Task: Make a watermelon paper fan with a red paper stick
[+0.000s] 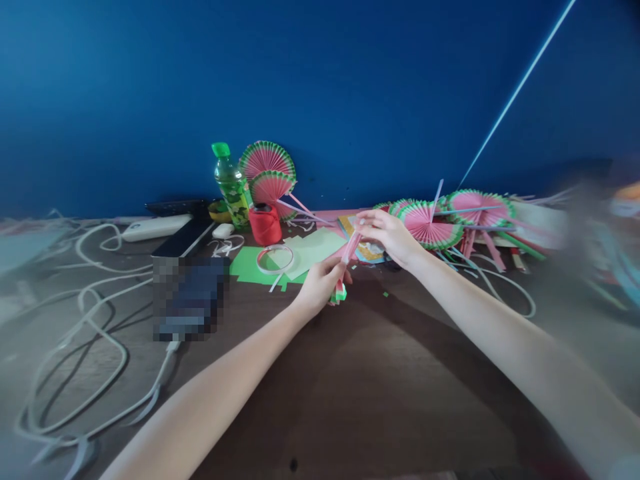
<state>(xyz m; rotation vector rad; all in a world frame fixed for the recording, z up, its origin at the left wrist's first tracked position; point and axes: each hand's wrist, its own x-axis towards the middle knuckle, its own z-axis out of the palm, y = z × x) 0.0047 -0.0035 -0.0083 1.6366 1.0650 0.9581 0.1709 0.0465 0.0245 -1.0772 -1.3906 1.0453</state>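
My left hand [320,283] is closed around the lower end of a folded pink paper strip with a green edge [349,252], held a little above the dark wooden table [350,387]. My right hand [387,235] pinches the upper end of the same folded strip. Right behind my right hand lie several finished pink-and-green pleated paper fans [430,225] with thin sticks. Two more fans [267,170] stand against the blue wall.
A tape roll [275,259] lies on green paper sheets [250,267]. A red ribbon spool [265,225], a green bottle [231,183], a blurred-out phone [193,297], white cables [85,347] and a white power strip [155,228] occupy the left side.
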